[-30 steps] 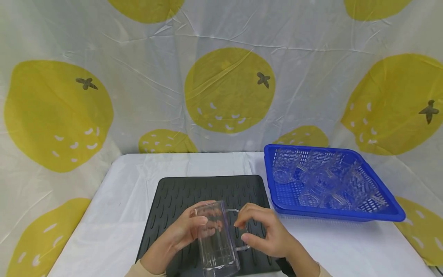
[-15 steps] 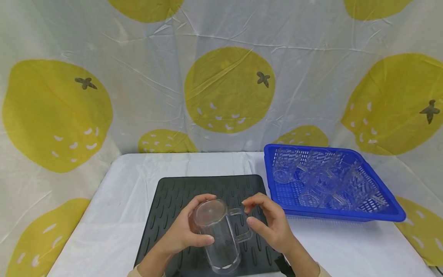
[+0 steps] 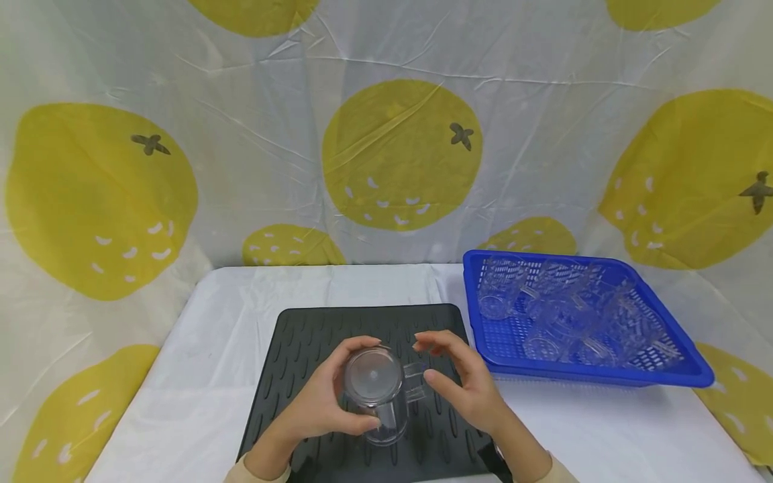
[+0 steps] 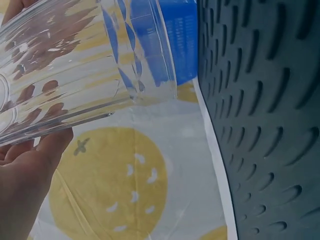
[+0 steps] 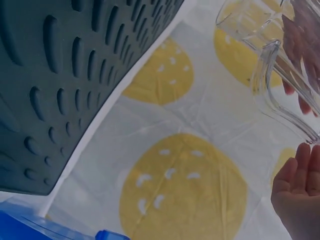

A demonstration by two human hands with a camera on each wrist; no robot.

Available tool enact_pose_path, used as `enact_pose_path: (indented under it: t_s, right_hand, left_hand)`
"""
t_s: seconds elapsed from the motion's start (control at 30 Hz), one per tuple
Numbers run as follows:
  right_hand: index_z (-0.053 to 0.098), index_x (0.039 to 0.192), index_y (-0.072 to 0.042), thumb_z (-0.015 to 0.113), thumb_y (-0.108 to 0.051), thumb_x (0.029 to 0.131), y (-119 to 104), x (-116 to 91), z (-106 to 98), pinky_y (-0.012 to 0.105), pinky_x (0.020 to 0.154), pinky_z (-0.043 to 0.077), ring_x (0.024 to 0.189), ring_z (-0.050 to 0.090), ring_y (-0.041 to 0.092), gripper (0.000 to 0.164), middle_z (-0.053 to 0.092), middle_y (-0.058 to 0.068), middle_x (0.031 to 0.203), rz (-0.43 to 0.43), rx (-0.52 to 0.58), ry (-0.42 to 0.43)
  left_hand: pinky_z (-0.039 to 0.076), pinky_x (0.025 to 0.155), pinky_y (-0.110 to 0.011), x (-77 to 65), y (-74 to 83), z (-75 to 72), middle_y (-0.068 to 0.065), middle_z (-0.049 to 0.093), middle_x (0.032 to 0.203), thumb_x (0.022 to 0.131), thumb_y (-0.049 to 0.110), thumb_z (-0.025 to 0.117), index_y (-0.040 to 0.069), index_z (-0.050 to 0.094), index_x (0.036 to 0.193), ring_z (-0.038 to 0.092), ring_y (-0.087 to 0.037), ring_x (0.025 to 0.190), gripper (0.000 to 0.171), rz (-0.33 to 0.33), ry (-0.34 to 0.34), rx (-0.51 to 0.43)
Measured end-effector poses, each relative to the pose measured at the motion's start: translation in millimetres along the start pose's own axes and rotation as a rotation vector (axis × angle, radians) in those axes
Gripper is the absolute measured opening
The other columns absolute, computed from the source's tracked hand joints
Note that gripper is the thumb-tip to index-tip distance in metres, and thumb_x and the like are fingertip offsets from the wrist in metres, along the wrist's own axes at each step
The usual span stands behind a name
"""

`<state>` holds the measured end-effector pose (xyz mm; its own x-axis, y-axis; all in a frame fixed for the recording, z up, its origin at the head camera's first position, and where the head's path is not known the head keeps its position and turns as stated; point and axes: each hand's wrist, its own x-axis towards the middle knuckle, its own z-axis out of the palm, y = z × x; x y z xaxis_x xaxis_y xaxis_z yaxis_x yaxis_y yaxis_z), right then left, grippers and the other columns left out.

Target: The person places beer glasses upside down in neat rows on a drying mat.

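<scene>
My left hand [image 3: 320, 402] grips a clear mug [image 3: 373, 377] by its body, thumb on the near side and fingers round the far side. The mug is held bottom up, its round base toward the head camera and its mouth down over a dark ribbed mat [image 3: 302, 339]. In the left wrist view, the mouth end of the clear mug [image 4: 100, 65] is apart from the mat. My right hand [image 3: 468, 389] hovers beside the mug's handle [image 3: 415, 391], fingers loosely bent and thumb apart. The right wrist view has these fingertips [image 5: 303, 152] close to the handle.
A blue basket [image 3: 489, 365] at the right holds several clear mugs [image 3: 561, 315]. White cloth [image 3: 229, 315] covers the table. A curtain [image 3: 260, 147] printed with yellow lemons hangs behind it.
The mug has turned in my left hand's hold from slanting to nearly upside down, its base now facing up. My right hand has shifted slightly up and away from the handle.
</scene>
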<state>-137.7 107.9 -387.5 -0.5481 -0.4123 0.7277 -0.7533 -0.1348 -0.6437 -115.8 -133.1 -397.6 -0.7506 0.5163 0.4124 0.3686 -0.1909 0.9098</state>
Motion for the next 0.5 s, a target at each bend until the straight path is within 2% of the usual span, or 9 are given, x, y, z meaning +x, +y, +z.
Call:
enact_pose_path:
  t_s: [0.13,0.23,0.5]
  right_hand:
    - [0.048,0.123,0.008,0.052,0.01,0.085,6.1,0.2,1.9,0.029,0.085,0.041,0.103,0.053,0.022,0.038,0.057,0.01,0.112,0.054,-0.016,-0.033]
    - [0.05,0.12,0.006,0.051,0.011,0.086,11.0,-1.8,4.2,0.031,0.083,0.043,0.099,0.054,0.023,0.034,0.058,0.009,0.107,0.084,-0.001,-0.043]
    - [0.054,0.116,-0.005,0.052,0.011,0.087,18.7,-7.1,9.4,0.032,0.078,0.048,0.09,0.056,0.02,0.033,0.059,0.007,0.103,0.164,0.003,-0.078]
  left_hand:
    - [0.044,0.091,-0.039,1.1,-7.6,-3.7,-0.016,0.042,0.131,0.069,-0.003,0.075,0.005,0.031,0.139,0.047,-0.031,0.114,0.083,0.016,-0.009,0.024]
    - [0.044,0.091,-0.039,0.3,-10.9,-5.1,-0.017,0.042,0.132,0.069,-0.004,0.074,0.004,0.03,0.139,0.046,-0.031,0.115,0.084,0.017,-0.017,0.008]
    - [0.043,0.092,-0.039,0.4,-13.4,-7.0,-0.017,0.04,0.133,0.069,-0.002,0.074,0.003,0.028,0.139,0.045,-0.032,0.116,0.084,0.04,-0.031,0.016]
